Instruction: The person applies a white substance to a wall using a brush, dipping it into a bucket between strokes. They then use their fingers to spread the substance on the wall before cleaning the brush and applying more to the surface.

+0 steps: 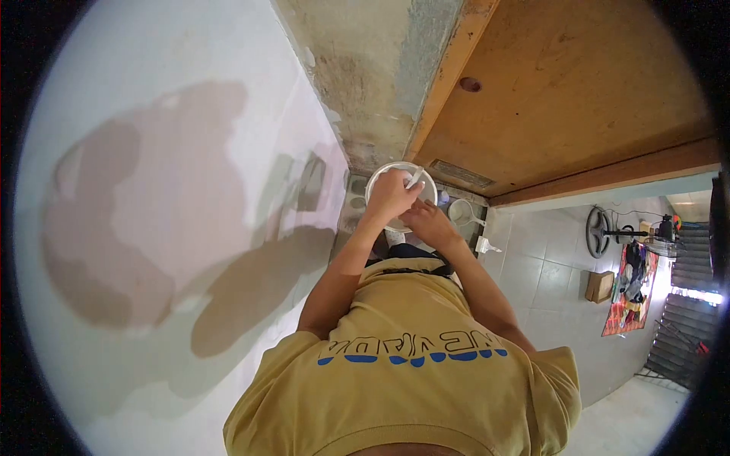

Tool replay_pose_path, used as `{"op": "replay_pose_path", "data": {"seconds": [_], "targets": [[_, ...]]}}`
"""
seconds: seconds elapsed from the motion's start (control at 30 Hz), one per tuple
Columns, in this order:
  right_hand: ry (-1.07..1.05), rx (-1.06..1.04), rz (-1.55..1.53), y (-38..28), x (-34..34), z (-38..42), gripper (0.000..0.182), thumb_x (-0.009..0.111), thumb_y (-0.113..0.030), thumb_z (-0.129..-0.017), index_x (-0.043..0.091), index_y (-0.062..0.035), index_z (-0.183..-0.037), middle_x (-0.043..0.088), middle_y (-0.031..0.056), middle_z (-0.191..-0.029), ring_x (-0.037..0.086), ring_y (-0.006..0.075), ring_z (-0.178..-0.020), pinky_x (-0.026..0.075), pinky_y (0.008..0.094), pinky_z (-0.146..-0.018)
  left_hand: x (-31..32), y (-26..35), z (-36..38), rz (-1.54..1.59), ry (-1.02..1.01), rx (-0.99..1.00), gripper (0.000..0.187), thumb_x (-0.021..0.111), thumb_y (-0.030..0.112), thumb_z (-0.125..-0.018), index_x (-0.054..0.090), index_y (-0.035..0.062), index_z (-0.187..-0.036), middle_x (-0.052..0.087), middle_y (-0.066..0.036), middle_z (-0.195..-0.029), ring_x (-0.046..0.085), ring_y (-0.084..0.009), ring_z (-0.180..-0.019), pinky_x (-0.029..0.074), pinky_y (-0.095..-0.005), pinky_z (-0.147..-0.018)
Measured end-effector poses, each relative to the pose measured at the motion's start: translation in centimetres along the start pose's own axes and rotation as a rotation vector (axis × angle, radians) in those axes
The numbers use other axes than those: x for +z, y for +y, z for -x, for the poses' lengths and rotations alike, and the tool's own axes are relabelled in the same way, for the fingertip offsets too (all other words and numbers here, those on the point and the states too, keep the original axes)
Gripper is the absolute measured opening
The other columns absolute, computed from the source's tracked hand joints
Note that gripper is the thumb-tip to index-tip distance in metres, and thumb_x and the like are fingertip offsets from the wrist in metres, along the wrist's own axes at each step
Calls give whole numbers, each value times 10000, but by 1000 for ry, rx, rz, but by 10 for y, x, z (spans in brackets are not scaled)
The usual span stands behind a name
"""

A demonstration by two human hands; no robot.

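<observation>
A white bucket stands below me by the foot of the wall. Over its opening, my left hand is closed around a pale handle; the far end of this tool is hidden. Close beside it, my right hand reaches over the near side of the bucket with its fingers curled in. What those fingers hold, if anything, cannot be made out. To the right of the bucket sits a white dipper with a handle. A white brush-like item lies nearer to me.
A white wall rises close on my left. Ahead are a patchy bare wall and a wooden door. On the tiled floor to the right are a cardboard box, a fan and a red mat with clothes.
</observation>
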State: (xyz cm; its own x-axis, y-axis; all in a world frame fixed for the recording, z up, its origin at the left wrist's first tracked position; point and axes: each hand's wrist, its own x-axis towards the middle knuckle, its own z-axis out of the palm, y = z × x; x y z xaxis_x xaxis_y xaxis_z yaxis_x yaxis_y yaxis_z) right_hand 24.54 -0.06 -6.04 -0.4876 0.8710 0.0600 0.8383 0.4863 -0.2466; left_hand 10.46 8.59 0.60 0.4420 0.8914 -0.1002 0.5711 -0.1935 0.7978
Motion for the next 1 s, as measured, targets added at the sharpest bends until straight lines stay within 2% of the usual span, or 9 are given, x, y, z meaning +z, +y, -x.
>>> {"op": "replay_pose_path", "data": {"seconds": [0.17, 0.23, 0.37, 0.53, 0.57, 0.63, 0.83, 0.93, 1.0], "targets": [[31, 15, -236, -23, -58, 5, 170, 606, -123, -827, 660, -79, -982, 651, 139, -1031, 597, 287, -1032, 490, 393, -852, -22, -3, 0, -7, 5, -80, 380, 673, 342, -833, 653, -37, -812, 610, -173, -637, 620, -251, -587, 460, -367, -558], [90, 140, -525, -21, -62, 11, 221, 630, -89, -819, 664, -59, -1035, 653, 150, -1049, 607, 311, -1005, 492, 389, -862, -36, -2, 4, 210, 59, -101, 442, 659, 385, -826, 649, -43, -935, 657, -231, -753, 666, -358, -763, 509, -412, -678], [186, 194, -776, -13, -73, 22, 252, 615, -39, -837, 653, -38, -1086, 660, 149, -1061, 627, 295, -968, 496, 382, -859, -60, -19, 5, 190, 53, -207, 629, 617, 438, -859, 542, -93, -1188, 666, -268, -883, 679, -330, -841, 514, -382, -750], [366, 542, -1315, 3, -68, 31, 179, 573, -36, -904, 646, 28, -1055, 648, 155, -1105, 624, 208, -978, 508, 340, -871, -89, -11, 11, 220, 114, -273, 624, 598, 462, -880, 550, -68, -1206, 667, -237, -968, 649, -260, -887, 487, -336, -779], [366, 540, -1311, 7, -62, 32, 179, 573, -36, -904, 646, 28, -1055, 648, 155, -1105, 624, 208, -978, 508, 340, -871, -92, -9, 11, 211, 129, -292, 633, 599, 464, -879, 546, -70, -1213, 666, -238, -968, 648, -261, -894, 485, -341, -791], [543, 566, -1759, 11, -44, 38, 178, 573, -60, -917, 630, 44, -1049, 636, 158, -1121, 630, 209, -960, 515, 318, -870, -94, -10, 12, 204, 147, -310, 641, 600, 467, -878, 542, -72, -1220, 665, -240, -967, 647, -263, -900, 482, -346, -803], [611, 642, -2066, 14, -12, 46, 240, 602, -129, -916, 586, 19, -1104, 640, 130, -1102, 626, 196, -944, 520, 319, -854, -100, -21, 16, 236, 159, -324, 616, 596, 453, -882, 552, -68, -1206, 667, -217, -970, 643, -273, -916, 476, -342, -815], [643, 666, -2125, 10, -8, 41, 251, 613, -145, -912, 582, 2, -1112, 643, 122, -1082, 630, 193, -926, 518, 310, -853, -98, -31, 17, 197, 221, -312, 573, 605, 429, -882, 570, -63, -1173, 674, -188, -928, 642, -236, -843, 479, -324, -754], [640, 650, -2141, 9, -11, 37, 250, 614, -147, -912, 583, -1, -1113, 645, 119, -1077, 632, 193, -924, 518, 306, -851, -95, -42, 15, 319, 259, -260, 492, 616, 356, -878, 582, -77, -1108, 648, -156, -714, 594, -164, -660, 445, -326, -604]]}}
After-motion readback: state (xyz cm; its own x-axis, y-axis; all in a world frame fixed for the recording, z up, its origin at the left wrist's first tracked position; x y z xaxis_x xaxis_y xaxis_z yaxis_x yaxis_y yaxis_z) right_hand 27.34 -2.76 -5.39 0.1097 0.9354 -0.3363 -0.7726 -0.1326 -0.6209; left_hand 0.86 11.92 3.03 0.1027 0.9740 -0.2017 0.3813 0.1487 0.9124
